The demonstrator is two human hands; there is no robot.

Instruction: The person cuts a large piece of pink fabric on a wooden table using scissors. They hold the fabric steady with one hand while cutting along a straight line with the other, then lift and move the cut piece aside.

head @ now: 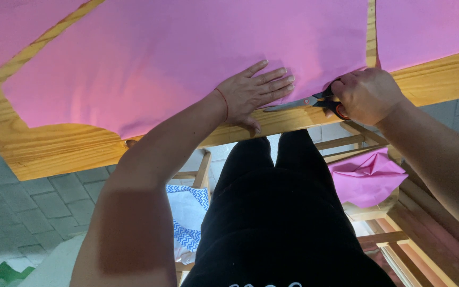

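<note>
- Across the wooden counter (pixel 43 154), a big pink fabric sheet (pixel 150 58) reaches the near edge; likely light, limp and prone to shifting.
- Left hand (pixel 253 90) presses it flat, fingers spread, beside the cut.
- Right hand (pixel 365 95) fingers grip scissors (pixel 306 102), blades at that edge.

arms bare, no sleeves | thin red thread on left wrist (pixel 223 102) | black shirt, black trousers (pixel 272 159)

The left hand (pixel 251 95) lay flat in front of the scissors (pixel 314 102), blocking their way, while bare desk (pixel 54 149) at the near edge stayed free.
</note>
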